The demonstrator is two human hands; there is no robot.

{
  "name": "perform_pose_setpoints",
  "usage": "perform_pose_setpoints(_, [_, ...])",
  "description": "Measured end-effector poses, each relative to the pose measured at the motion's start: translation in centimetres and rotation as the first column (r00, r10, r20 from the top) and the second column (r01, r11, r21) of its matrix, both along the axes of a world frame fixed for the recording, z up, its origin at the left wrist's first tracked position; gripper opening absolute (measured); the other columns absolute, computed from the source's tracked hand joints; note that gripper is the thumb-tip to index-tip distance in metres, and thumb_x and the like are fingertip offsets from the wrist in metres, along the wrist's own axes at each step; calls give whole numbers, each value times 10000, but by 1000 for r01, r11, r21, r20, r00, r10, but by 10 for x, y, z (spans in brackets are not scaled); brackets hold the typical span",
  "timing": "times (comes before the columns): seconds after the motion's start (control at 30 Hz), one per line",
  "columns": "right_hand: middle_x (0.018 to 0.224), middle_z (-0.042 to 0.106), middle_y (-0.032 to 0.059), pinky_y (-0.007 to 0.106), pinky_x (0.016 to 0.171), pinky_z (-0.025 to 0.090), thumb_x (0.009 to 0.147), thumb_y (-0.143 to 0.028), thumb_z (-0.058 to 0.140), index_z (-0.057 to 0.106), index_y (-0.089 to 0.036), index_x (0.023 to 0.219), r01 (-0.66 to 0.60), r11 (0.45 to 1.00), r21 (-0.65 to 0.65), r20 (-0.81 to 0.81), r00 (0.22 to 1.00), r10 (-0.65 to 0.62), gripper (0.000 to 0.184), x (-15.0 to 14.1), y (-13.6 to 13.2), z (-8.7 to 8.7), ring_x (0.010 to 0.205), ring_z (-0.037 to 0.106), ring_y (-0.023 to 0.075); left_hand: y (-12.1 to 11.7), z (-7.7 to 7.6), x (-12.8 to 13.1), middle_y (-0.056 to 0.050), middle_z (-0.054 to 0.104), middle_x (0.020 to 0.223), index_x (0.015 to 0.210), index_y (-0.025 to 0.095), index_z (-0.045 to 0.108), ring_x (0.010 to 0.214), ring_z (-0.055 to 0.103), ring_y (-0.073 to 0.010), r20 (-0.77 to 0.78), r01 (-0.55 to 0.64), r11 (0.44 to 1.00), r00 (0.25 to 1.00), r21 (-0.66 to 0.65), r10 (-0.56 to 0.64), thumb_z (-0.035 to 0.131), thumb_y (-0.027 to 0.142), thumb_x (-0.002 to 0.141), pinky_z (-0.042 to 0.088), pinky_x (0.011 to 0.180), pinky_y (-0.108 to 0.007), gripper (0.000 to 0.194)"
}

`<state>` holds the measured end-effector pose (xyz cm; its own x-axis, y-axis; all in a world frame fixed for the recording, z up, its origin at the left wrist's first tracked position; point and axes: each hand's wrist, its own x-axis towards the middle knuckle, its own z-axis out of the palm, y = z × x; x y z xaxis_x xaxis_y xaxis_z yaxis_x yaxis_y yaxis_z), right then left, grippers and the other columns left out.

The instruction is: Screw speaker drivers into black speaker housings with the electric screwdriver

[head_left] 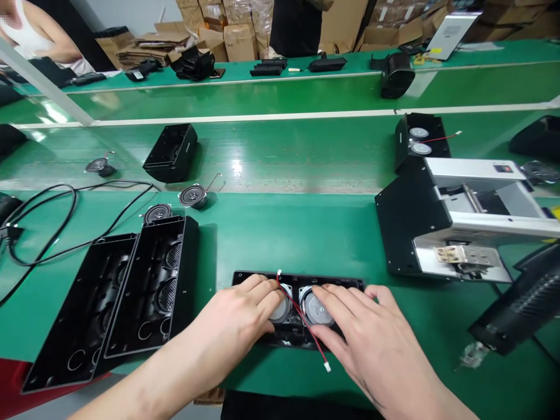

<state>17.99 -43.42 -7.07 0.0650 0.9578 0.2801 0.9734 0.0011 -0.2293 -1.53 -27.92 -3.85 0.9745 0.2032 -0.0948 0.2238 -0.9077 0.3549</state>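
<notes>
A black speaker housing (350, 284) lies open side up on the green bench in front of me. Two round speakers with silver-grey backs sit side by side in it. My left hand (245, 309) has its fingers curled around the left speaker (281, 313), partly covering it. Around the rim of the right speaker (317, 309), the thumb and fingers of my right hand (367, 332) are closed. A thin red wire (315, 340) crosses between both speakers, and its white connector (327, 366) hangs past the housing's near edge.
Two open black housings (186, 286) stand at left, with loose speakers (193, 196) and a black cable (72, 201) beyond them. A metal-and-black machine (406, 227) and a black power screwdriver (516, 303) are at right. Across the bench sits another person (41, 32).
</notes>
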Motion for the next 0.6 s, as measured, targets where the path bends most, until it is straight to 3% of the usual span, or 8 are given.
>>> perform_pose_setpoints(0.1, [1166, 748, 26, 433, 847, 338, 1153, -404, 287, 651, -193, 1259, -34, 999, -41, -16, 999, 34, 433, 5, 0, 3, 923, 690, 215, 4, -2, -2, -83, 694, 1237, 1234, 172, 569, 1117, 670, -300, 11, 16, 1000, 1000, -17, -16, 692, 82, 948, 673, 862, -491, 324])
perform_pose_setpoints(0.2, [1161, 736, -15, 415, 825, 332, 1066, -299, 543, 631, -236, 1283, -82, 992, -100, -51, 996, 78, 243, 14, 1, 5, 941, 686, 210, 7, -3, -4, -93, 710, 1211, 1250, 160, 584, 1087, 694, -296, 39, 34, 999, 999, -23, -34, 631, 120, 999, 681, 856, -489, 259])
perform_pose_setpoints(0.37, [1126, 716, -55, 376, 751, 324, 863, -181, 816, 580, -264, 1313, -172, 964, -203, -127, 981, 148, 515, 28, 5, 6, 903, 660, 189, 11, -5, -6, -109, 735, 1178, 1239, 121, 627, 1089, 712, -304, 109, 50, 999, 993, -1, -49, 648, 168, 1005, 683, 876, -466, 240])
perform_pose_setpoints(0.6, [1182, 697, -70, 380, 774, 292, 871, -180, 838, 549, -320, 1325, -203, 948, -247, -207, 966, 153, 556, 37, 4, 2, 919, 638, 197, 14, -9, -8, -108, 740, 1241, 1276, 118, 647, 1163, 703, -289, 174, 71, 997, 982, -14, -68, 639, 221, 1028, 659, 950, -434, 269])
